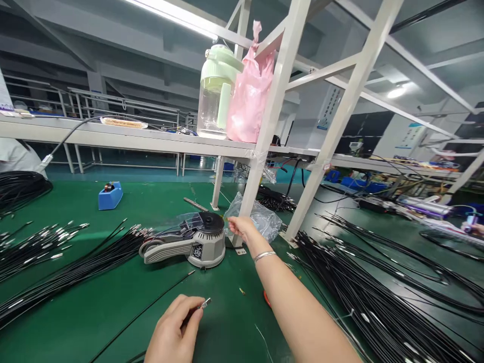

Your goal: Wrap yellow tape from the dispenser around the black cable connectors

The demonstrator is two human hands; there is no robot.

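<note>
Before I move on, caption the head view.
Left hand holds a silver metal connector, right hand beside a grey-and-black plastic tape dispenser.

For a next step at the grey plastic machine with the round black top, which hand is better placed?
Probably the right hand: its fingertips are close beside the grey plastic machine. The left hand is farther away and is occupied, pinching a small silver metal connector.

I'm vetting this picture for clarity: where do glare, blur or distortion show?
Head view: the overhead tube light is blown out; highlights streak the clear plastic bag; wide-angle distortion seemingly stretches the right forearm; the tape dispenser label is blurred.
</note>
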